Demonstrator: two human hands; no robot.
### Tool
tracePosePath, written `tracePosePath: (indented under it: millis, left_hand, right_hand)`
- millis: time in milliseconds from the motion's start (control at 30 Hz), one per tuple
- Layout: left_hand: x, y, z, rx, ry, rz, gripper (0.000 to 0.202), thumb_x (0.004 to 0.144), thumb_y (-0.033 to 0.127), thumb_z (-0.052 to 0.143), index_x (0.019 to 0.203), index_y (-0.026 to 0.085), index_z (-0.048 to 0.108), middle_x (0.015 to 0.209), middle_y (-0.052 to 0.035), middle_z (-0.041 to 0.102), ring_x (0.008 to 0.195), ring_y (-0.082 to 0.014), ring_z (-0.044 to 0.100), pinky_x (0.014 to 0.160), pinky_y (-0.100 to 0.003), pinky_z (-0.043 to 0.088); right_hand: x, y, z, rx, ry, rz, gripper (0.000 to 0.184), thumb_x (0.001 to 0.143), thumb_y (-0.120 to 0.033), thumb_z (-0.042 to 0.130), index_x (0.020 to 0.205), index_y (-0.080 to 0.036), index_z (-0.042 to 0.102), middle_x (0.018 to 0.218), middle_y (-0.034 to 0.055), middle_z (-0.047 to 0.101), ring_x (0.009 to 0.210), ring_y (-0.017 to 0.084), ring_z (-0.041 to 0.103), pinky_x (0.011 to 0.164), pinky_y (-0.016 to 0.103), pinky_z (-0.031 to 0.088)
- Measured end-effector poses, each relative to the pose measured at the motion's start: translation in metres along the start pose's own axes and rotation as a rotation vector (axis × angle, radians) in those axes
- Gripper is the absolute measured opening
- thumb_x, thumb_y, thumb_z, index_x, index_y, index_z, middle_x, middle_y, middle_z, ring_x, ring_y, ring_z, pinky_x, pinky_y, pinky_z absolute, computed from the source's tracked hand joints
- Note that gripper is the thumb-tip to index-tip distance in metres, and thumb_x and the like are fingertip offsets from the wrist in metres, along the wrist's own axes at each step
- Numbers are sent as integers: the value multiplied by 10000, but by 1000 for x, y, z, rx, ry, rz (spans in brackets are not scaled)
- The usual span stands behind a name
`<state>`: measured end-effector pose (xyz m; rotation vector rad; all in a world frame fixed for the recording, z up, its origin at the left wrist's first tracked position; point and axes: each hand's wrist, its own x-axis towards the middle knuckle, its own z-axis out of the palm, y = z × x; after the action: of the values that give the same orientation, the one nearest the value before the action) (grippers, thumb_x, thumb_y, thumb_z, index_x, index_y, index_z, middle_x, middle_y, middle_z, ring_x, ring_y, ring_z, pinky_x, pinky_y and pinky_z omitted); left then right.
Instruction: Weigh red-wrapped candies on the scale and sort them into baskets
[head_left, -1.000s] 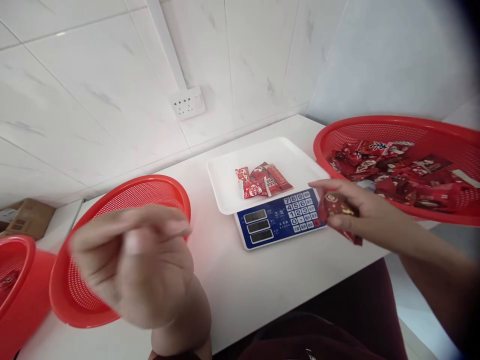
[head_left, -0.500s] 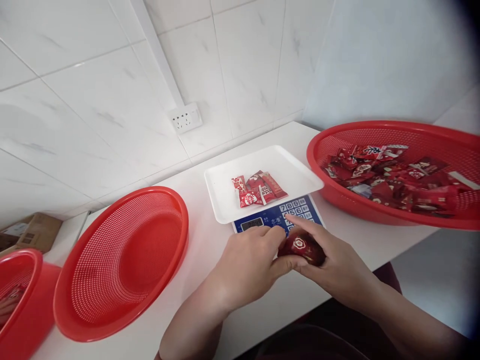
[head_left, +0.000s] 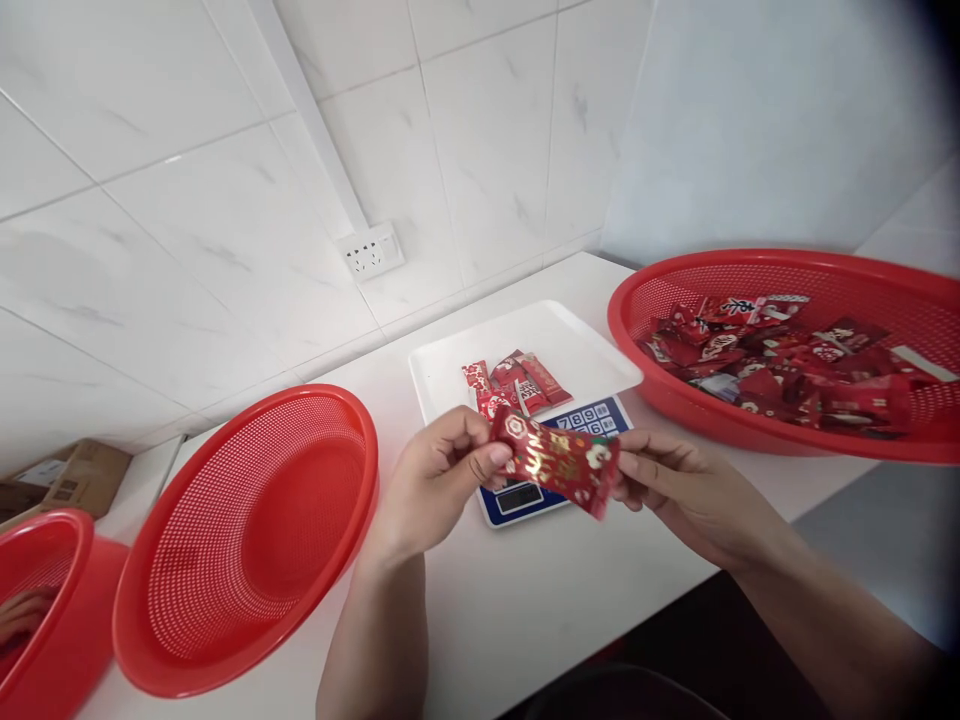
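A red snack packet [head_left: 559, 458] with gold lettering and white flower prints is stretched lengthwise between my hands. My left hand [head_left: 439, 475] pinches its left end between thumb and fingers. At its right end my right hand [head_left: 667, 485] grips the edge, some fingers hidden behind it. Below and behind the packet stands a digital scale [head_left: 491, 512] with a blue keypad, partly covered. On the scale's white tray [head_left: 540, 325] lies a small pile of red packets [head_left: 517, 385].
At right a large red basket [head_left: 690, 420] holds many red packets. Left of the scale stands another red basket [head_left: 352, 420], its bottom bare. Far left, another person's hand [head_left: 26, 612] reaches inside a third red basket [head_left: 82, 590]. A cardboard box [head_left: 94, 475] sits behind it.
My hands have drawn apart, turning the packet from bunched in my fingers to spread out with its printed face showing. Another person's hand now shows in the far-left basket.
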<state>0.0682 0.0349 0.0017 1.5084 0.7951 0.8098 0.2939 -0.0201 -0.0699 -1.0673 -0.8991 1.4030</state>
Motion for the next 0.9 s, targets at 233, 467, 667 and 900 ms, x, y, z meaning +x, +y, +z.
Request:
tracePosePath:
  millis: [233, 467, 667, 900]
  left_hand:
    - [10, -13, 10, 120, -14, -12, 265, 838, 385, 591, 719, 199, 446, 667, 40, 519, 632, -93, 513, 598, -219, 411]
    - [9, -6, -1, 533, 371, 132, 157, 880, 369, 527, 959, 236, 557, 734, 28, 591, 664, -108, 553, 567, -207, 398]
    - [3, 0, -8, 573, 417, 152, 231, 871, 437, 542, 962, 232, 599, 720, 18, 596, 683, -119, 577, 554, -204, 413]
    - [-1, 5, -12, 573, 442, 168, 234, 866, 432, 554, 958, 228, 621, 713, 16, 614, 683, -118, 593, 536, -196, 420]
  right_hand:
    - [11, -15, 17, -350, -66, -128, 394, 756, -581, 638, 823, -194, 648, 743, 49, 661, 637, 159, 605, 589, 300, 514]
    - [63, -39, 14, -839, 352, -451, 213, 838, -351, 556, 947, -238, 700, 916, 49, 728, 823, 225, 670, 764, 373, 527]
    - [110, -21, 17, -1094, 254, -673, 268, 876, -315, 508, 1052, -252, 701, 1076, 51, 706, 1055, 245, 606, 929, 439, 484]
    - [86, -29, -7, -1191, 247, -644, 345, 865, -401, 514, 1155, -279, 657, 1191, 50, 662, 1094, 264, 589, 896, 442, 503]
